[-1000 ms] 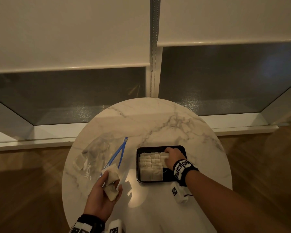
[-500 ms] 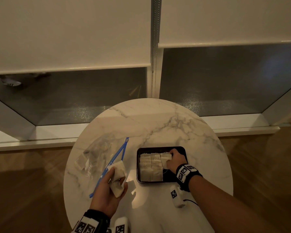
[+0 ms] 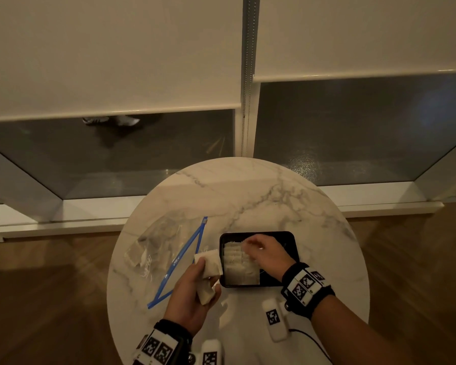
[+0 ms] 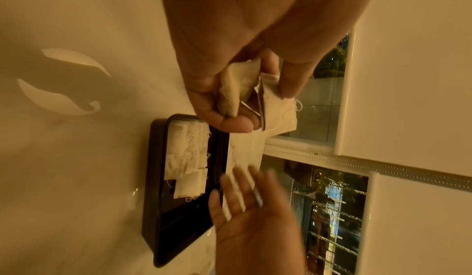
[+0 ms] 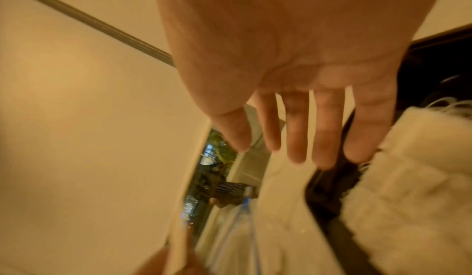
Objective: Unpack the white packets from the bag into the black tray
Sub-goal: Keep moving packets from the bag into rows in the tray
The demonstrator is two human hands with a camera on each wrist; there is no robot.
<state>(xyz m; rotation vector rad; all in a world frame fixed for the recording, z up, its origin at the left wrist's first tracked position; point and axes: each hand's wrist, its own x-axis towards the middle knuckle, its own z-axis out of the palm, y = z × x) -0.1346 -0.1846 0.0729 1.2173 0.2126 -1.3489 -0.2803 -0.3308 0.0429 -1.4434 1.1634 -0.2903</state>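
Left hand (image 3: 192, 293) grips two white paper packets (image 3: 208, 267), just beside the 9 o'clock edge of the black rectangular plastic tray (image 3: 290, 238). Right hand (image 3: 266, 255) hovers over the tray, fingers straight, holding nothing. Rows of white packets (image 3: 238, 264) fill the tray's 9 o'clock half. Clear blue-zip bag (image 3: 166, 246) lies at 9 o'clock on the round marble table (image 3: 248, 196).

Black tray (image 3: 292, 239) is lying flat on the marble top; rows of white packets (image 3: 238, 264) are filling its left part; two loose packets (image 3: 208, 270) are sitting just left of it; clear blue-zippered bag (image 3: 166, 248) is lying open further left.
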